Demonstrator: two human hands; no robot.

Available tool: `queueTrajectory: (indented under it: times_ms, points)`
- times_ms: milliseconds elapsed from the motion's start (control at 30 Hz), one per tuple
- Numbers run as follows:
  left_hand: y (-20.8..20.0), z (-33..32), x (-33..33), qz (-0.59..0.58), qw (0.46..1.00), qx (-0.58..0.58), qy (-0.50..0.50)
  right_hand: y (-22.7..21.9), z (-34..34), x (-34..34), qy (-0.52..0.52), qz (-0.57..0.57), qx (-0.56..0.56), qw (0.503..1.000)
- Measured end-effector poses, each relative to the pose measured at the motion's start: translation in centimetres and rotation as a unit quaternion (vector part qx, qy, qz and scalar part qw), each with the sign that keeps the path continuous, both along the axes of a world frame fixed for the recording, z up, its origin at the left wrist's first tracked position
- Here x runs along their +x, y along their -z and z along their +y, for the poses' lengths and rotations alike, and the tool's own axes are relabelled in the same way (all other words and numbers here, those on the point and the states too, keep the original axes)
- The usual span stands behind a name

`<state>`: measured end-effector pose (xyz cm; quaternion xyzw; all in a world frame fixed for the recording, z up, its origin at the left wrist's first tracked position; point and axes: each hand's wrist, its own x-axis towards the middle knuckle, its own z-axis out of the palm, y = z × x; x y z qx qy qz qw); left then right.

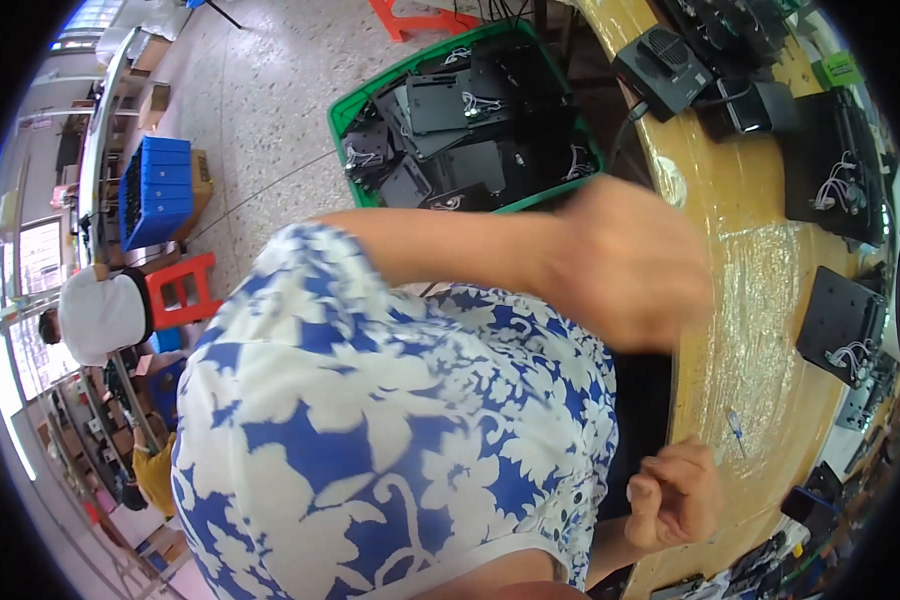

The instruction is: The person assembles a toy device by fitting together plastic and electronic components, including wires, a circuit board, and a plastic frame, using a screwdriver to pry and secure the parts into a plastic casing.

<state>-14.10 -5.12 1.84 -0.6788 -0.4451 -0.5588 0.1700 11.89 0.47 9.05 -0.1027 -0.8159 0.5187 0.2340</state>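
My left hand (630,265) is smeared by motion. It hangs in front of the table's near edge, beside the green crate (342,112), and its fingers cannot be made out. Lower in the picture, my right hand (675,500) is at the table edge with loosely curled fingers, the thumb apart, nothing visible in it. Just beyond it, a small screwdriver (737,432) with a blue and clear handle lies on a sheet of bubble wrap (755,330) spread over the wooden table (705,180). Flat black panels (438,103) with bundled wires fill the crate.
Along the table's far side sit a black panel with white wires (838,310), a larger black panel (820,165) and a black boxy device (662,72) with a cable. Behind are a red stool (185,290), a blue bin (160,190) and a seated person (100,315).
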Motion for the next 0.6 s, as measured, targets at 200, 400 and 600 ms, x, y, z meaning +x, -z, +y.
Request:
queueTrajectory:
  times_ms: [200,400,600]
  points:
    - [9.8,-9.1,-11.9,-0.204,0.87,-0.249,-0.375,6.8,0.0,4.8,0.268,0.058,-0.11,0.955]
    - [27.9,-16.6,-23.7,-0.258,0.547,-0.411,-0.682,8.5,-0.2,4.2,0.319,0.003,-0.049,0.946]
    - [28.2,-11.3,-24.6,-0.301,0.423,-0.491,-0.699,8.9,-0.5,4.2,0.37,0.005,-0.077,0.926]
